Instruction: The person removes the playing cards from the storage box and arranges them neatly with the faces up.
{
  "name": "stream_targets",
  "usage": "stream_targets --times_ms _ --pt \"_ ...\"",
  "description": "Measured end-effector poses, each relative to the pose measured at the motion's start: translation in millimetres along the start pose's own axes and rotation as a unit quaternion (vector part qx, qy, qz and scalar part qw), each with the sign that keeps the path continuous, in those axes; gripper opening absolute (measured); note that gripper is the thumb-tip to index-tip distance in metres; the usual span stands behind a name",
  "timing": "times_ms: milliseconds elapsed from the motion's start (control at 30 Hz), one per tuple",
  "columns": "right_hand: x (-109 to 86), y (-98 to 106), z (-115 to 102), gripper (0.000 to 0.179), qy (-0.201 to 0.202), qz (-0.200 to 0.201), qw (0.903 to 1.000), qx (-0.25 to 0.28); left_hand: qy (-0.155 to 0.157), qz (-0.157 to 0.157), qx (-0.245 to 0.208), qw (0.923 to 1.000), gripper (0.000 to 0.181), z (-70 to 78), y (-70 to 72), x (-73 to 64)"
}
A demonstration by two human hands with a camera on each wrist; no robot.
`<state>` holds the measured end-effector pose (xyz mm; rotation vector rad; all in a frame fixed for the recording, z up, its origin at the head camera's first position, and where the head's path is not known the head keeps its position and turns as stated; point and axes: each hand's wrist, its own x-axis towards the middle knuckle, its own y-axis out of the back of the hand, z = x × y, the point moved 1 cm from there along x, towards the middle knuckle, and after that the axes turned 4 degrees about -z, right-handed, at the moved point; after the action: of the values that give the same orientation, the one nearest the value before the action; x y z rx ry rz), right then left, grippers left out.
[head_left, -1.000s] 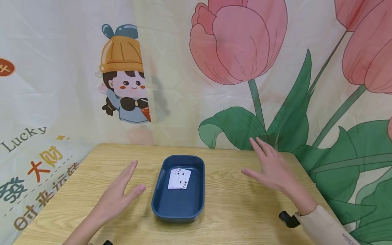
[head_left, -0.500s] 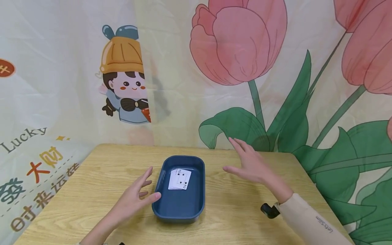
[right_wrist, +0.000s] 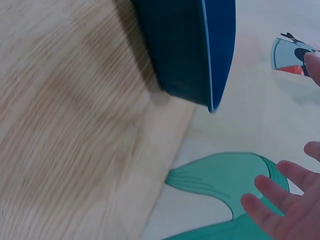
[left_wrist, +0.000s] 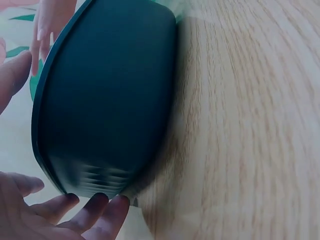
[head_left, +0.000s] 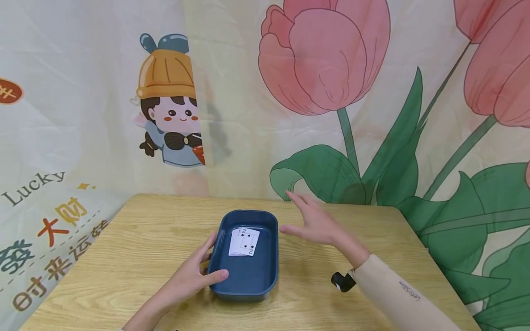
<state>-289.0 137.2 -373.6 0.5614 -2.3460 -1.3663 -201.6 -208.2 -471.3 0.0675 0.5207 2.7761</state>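
Observation:
A dark blue rectangular tray (head_left: 244,279) with rounded corners stands on the wooden table. Inside it, towards the far end, lies a small stack of playing cards (head_left: 244,242), a two of spades face up on top. My left hand (head_left: 188,276) is at the tray's left side, thumb over the rim and fingers along the outer wall. In the left wrist view its fingertips (left_wrist: 95,205) are close to the wall; whether they touch, I cannot tell. To the right of the tray, my right hand (head_left: 316,223) hovers with fingers extended, apart from the rim and holding nothing.
The light wooden table (head_left: 348,276) reaches back to a hanging cloth (head_left: 236,174) printed with tulips and a cartoon child. A black wrist camera (head_left: 342,282) sits below the right forearm.
Both hands have come inward towards the tray. The left hand moved right until its thumb is over the rim; the right hand moved left to near the opposite rim. Tray and cards have stayed put.

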Motion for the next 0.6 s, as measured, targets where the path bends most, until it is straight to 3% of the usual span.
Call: stream_targets --times_ms 600 --pt "37.2 -36.3 -22.1 0.095 0.044 -0.059 0.9968 0.032 0.015 -0.012 0.010 0.9998 0.119 -3.1 -4.5 -0.7"
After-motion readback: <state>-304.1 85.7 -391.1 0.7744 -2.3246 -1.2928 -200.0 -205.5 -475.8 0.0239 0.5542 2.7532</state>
